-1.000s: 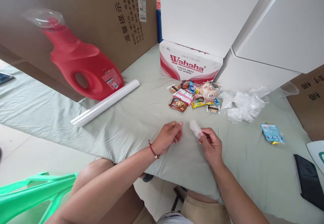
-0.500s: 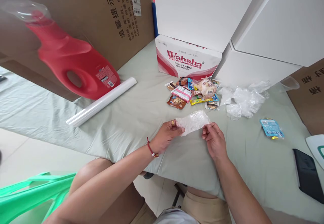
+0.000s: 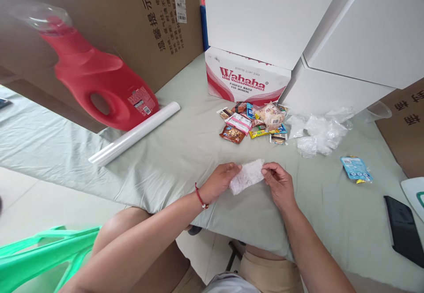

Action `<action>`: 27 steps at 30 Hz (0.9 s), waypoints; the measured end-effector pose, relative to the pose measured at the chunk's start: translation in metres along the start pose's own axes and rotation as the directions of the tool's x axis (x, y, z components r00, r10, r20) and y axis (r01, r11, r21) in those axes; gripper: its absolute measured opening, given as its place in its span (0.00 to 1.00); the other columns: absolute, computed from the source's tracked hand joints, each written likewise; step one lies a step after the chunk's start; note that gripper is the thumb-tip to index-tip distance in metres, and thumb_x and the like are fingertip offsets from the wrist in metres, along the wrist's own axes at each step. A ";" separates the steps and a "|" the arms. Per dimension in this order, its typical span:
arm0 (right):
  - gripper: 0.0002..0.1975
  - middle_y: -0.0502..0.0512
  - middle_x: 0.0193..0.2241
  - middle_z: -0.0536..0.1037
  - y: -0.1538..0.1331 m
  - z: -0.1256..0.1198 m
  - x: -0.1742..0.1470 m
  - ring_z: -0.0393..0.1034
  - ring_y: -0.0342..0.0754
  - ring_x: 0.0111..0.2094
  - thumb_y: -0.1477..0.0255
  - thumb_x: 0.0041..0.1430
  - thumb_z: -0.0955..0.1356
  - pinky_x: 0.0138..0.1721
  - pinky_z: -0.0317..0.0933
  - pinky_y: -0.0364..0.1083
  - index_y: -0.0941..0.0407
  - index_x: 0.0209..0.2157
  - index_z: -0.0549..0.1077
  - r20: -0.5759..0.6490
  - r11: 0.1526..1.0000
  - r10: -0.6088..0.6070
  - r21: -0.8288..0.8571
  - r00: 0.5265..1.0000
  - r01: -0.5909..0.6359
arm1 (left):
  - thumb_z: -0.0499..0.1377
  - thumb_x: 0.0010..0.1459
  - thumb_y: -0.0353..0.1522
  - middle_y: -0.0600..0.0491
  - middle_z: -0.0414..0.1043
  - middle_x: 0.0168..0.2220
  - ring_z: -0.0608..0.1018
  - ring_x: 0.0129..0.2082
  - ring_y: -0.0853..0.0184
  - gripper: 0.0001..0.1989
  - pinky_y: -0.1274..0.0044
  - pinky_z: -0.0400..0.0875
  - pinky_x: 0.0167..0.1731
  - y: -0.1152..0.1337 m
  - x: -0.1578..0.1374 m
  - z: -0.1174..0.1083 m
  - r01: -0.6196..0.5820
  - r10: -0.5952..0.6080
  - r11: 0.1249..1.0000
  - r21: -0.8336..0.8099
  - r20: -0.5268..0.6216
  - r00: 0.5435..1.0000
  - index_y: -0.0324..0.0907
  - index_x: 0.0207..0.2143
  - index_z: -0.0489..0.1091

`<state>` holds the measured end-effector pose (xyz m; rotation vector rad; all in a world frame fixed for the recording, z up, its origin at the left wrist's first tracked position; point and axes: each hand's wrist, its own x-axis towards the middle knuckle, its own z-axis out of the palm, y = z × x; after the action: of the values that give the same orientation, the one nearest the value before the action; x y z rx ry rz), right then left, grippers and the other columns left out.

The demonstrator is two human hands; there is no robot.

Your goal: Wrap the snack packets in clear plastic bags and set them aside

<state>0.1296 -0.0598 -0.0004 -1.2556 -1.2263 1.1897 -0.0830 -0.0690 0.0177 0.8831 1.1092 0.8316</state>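
Note:
Between my hands is a small flat bubble wrap packet, whitish and crinkled, tilted up to the right. My left hand pinches its left end, and a red cord bracelet circles that wrist. The fingertips of my right hand grip the packet's upper right corner. What the wrap may contain cannot be made out. Beyond the hands lies a heap of wrapped snacks, with a brown cookie packet nearest. Crumpled clear plastic sits right of the heap.
A red jug and a white roll stand and lie at left. A Wahaha carton is at the back under white boxes. To the right are a blue packet and a black phone.
Both hands have drawn the bubble wrap packet slightly nearer to me. My left hand has shifted from its lower left end to its upper left corner, and more of that end shows.

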 end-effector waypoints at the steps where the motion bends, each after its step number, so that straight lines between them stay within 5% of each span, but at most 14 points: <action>1: 0.12 0.49 0.28 0.75 -0.001 0.000 0.000 0.62 0.44 0.27 0.58 0.55 0.76 0.30 0.59 0.45 0.51 0.33 0.80 0.010 1.000 -0.013 -0.013 1.000 0.013 | 0.64 0.54 0.52 0.57 0.64 0.24 0.65 0.26 0.70 0.24 0.76 0.58 0.29 -0.001 0.001 0.000 -0.006 0.006 0.999 0.033 -0.005 1.000 0.41 0.27 0.67; 8: 0.22 0.54 0.44 0.77 0.008 -0.006 0.006 0.69 0.48 0.40 0.58 0.56 0.76 0.43 0.66 0.48 0.47 0.52 0.78 -0.014 0.998 -0.056 0.004 0.998 0.056 | 0.66 0.52 0.50 0.58 0.65 0.26 0.65 0.26 0.72 0.22 0.77 0.58 0.29 0.000 0.001 0.001 -0.059 0.060 0.996 0.074 -0.011 0.998 0.41 0.29 0.67; 14: 0.05 0.52 0.35 0.75 0.007 -0.004 0.004 0.69 0.47 0.37 0.63 0.60 0.75 0.40 0.63 0.47 0.48 0.35 0.82 0.037 0.991 -0.128 -0.022 0.991 0.129 | 0.63 0.56 0.54 0.60 0.59 0.23 0.60 0.24 0.73 0.25 0.77 0.54 0.27 0.001 0.000 0.003 -0.085 0.083 0.993 0.088 0.022 0.996 0.42 0.27 0.63; 21: 0.04 0.51 0.35 0.76 0.006 -0.005 0.005 0.69 0.47 0.37 0.65 0.59 0.76 0.37 0.62 0.46 0.48 0.36 0.84 -0.011 0.991 -0.127 0.041 0.992 0.128 | 0.61 0.56 0.56 0.60 0.54 0.24 0.57 0.24 0.73 0.27 0.77 0.52 0.26 -0.002 0.003 0.004 -0.085 0.084 0.996 -0.018 -0.038 0.996 0.43 0.26 0.60; 27: 0.08 0.50 0.33 0.78 0.008 -0.006 0.005 0.69 0.46 0.35 0.63 0.56 0.77 0.38 0.63 0.46 0.50 0.37 0.83 -0.060 0.995 -0.066 0.074 0.996 0.071 | 0.65 0.51 0.55 0.61 0.56 0.23 0.58 0.23 0.74 0.27 0.78 0.50 0.22 0.004 0.000 0.004 0.030 -0.031 0.996 -0.086 -0.005 1.000 0.42 0.29 0.65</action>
<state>0.1358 -0.0547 -0.0086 -1.1746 -1.1626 1.1327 -0.0799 -0.0675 0.0219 0.7912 1.0818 0.8509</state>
